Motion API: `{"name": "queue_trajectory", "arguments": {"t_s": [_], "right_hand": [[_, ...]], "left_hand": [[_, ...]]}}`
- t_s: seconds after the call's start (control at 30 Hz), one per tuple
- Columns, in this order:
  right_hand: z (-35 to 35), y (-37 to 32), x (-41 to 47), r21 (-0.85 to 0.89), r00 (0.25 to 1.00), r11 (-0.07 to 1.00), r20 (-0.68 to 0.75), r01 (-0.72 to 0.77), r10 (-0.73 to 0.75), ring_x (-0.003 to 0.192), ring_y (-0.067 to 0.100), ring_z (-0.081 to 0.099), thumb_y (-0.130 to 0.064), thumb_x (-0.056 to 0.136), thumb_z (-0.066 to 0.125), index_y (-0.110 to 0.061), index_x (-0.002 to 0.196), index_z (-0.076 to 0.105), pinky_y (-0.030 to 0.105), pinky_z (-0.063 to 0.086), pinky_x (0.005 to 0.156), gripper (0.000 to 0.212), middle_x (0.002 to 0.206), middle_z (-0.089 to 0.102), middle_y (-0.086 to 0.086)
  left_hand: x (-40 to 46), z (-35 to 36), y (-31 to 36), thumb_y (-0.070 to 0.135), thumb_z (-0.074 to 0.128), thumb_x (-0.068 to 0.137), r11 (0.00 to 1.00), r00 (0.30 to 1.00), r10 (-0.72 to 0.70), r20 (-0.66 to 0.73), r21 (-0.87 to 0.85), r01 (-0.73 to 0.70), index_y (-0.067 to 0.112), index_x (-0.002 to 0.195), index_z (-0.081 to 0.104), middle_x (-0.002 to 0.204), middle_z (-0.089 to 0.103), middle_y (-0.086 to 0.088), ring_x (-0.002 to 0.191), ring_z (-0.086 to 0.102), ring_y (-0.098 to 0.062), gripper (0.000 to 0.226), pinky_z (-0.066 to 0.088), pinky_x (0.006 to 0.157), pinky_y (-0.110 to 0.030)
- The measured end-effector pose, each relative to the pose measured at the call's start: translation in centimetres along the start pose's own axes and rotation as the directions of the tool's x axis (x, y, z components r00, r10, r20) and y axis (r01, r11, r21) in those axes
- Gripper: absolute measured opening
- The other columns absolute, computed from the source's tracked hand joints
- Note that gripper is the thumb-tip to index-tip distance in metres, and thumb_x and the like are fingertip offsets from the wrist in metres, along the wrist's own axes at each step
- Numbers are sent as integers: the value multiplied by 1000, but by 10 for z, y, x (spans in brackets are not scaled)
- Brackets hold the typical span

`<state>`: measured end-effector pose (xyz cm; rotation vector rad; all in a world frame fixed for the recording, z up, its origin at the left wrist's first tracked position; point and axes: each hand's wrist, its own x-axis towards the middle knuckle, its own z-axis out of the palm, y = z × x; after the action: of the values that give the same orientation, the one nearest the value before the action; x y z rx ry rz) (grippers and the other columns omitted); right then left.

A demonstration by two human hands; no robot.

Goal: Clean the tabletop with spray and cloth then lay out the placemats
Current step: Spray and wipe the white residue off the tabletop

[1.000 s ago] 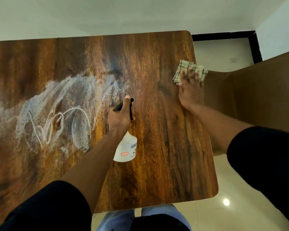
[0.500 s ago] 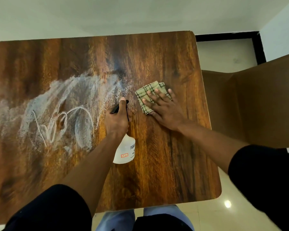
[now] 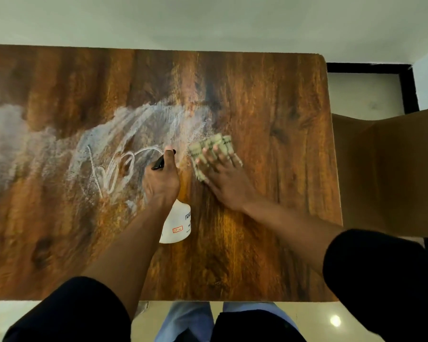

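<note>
— Where is the spray bottle [image 3: 175,224]?

— The left hand [image 3: 161,181] grips it by the neck above the wooden table [image 3: 269,99], fingers curled round the top and one finger lying along the black trigger head [image 3: 158,164]. The white body of the bottle hangs below the wrist, tilted toward the person, with a small red label showing on its side. Whether its base touches the table cannot be told.

— And the cloth [image 3: 211,150]?

— It lies on the table just to the right of the bottle's nozzle, a checked cloth in pale green and dark lines. The right hand [image 3: 223,178] presses down on it with fingers straight and spread, covering its near part. Cloth and fingers are blurred, so the exact folds cannot be made out.

— What does the table itself show?

— A broad white smear [image 3: 104,144] spreads across the left and middle of the surface, with thinner white scribbled lines inside it. Fine droplets [image 3: 203,124] speckle the wood at its right edge, touching the cloth's far left corner.

— Anything beside the table?

— A brown chair [image 3: 391,169] stands at the right edge. Both arms wear dark sleeves [image 3: 381,280], and pale blue trousers [image 3: 183,322] show below the near edge, over a glossy floor [image 3: 326,317].
</note>
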<state>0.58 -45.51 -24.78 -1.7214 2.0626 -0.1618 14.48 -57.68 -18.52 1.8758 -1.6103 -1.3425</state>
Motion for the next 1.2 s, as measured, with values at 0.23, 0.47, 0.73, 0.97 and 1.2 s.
{"name": "queue_trajectory", "arguments": {"t_s": [0.23, 0.47, 0.73, 0.97, 1.2], "right_hand": [[-14, 19, 10, 104, 999, 994, -30, -37, 41, 160, 22, -8, -31, 110, 40, -36, 163, 19, 55, 0, 130, 57, 174, 3, -6], [-56, 34, 104, 217, 811, 806, -88, -551, 578, 161, 29, -10, -33, 112, 36, -33, 167, 12, 53, -2, 130, 60, 175, -4, 2], [16, -116, 93, 13, 990, 991, -31, -135, 135, 159, 29, -16, -52, 111, 24, -36, 166, 4, 55, -1, 130, 61, 174, -11, 3], [33, -123, 71, -9, 999, 1000, -40, -10, 10, 160, 23, -18, -36, 110, 35, -39, 165, 1, 52, -4, 130, 65, 174, -11, -5], [-16, -55, 116, 160, 848, 855, -133, -493, 513, 160, 28, -11, -34, 111, 37, -34, 166, 8, 56, 7, 130, 62, 175, -5, 0]], "left_hand": [[2, -39, -12, 78, 40, 101, 978, 999, -21, -34, 205, 27, 25, 77, 65, 76, 68, -8, 72, 64, -27, 63, 47, 72, -41], [25, -89, -31, 67, 50, 105, 992, 993, -105, 54, 72, 101, 22, 95, 82, 76, 77, -9, 64, 69, -24, 56, 57, 66, -39], [49, -126, -41, 71, 49, 100, 990, 990, -132, 46, 54, 130, 16, 82, 81, 73, 78, -11, 66, 71, -29, 66, 56, 70, -41], [61, -141, -44, 86, 44, 69, 995, 994, -99, 54, 37, 97, 10, 90, 82, 82, 78, -17, 81, 76, -43, 88, 62, 82, -58], [69, -151, -52, 84, 45, 72, 991, 989, -131, 73, 48, 128, 12, 100, 79, 86, 81, -12, 84, 77, -42, 84, 63, 80, -57]]}}
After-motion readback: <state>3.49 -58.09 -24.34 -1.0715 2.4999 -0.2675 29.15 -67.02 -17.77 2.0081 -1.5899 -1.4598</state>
